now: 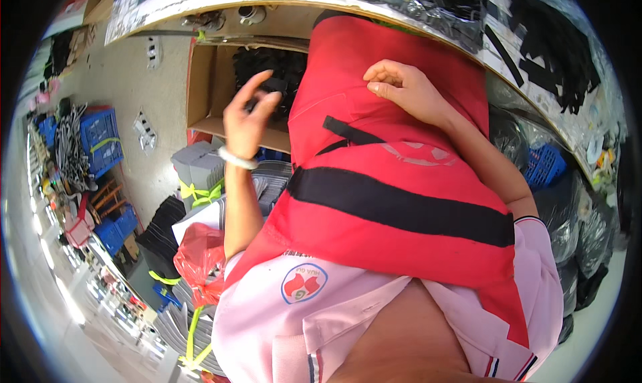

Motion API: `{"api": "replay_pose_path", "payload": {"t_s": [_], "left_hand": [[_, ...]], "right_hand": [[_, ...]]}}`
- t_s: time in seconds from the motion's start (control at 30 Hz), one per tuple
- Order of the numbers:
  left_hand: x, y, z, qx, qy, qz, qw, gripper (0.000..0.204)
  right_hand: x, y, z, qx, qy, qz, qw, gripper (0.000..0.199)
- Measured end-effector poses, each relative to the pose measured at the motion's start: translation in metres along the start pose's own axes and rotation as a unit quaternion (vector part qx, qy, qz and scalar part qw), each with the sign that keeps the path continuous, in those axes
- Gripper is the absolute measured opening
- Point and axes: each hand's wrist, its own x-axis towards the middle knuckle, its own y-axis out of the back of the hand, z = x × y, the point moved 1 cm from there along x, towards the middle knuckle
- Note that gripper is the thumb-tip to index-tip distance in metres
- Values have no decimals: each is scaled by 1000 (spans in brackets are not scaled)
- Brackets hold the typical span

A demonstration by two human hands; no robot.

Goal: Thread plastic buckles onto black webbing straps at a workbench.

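Black pieces sit in cardboard box, upper ctr-left of frame. L hand, w/ white wristband, overlaps box in my remote view: thumb & fingers spread, nothing gripped that I can see. R hand, upper ctr, loosely curled over red apron; can't tell if it's holding anything.

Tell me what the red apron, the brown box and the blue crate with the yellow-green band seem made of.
Red apron: probably woven cloth, matte, softly creased.
Brown box: apparently cardboard, matte, with stiff, plain tan walls.
Blue crate: likely moulded plastic, judging by its even colour; finish unclear.
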Motion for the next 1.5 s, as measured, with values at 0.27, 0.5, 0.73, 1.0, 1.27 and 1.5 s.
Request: {"api": "replay_pose_path", "payload": {"t_s": [0.27,0.5,0.73,1.0,1.27,1.5], "left_hand": [[11,-126,8,-151,-198,-226,942,66],[22,-101,1,-376,153,-328,853,30],[24,-133,26,-415,237,-438,761,34],[42,-158,4,-641,308,-329,621,20],[45,-176,-7,-582,360,-346,641,22],[39,-178,30,-408,166,-274,855,18]], "right_hand": [[2,-18,-26,-118,112,-23,986,12],[-9,19,-2,92,17,76,993,22],[-20,21,-7,-116,171,95,974,15],[-67,119,-20,-152,149,434,876,17],[-55,196,18,-446,-7,439,780,27],[-63,172,-3,-235,128,444,855,19]]}}
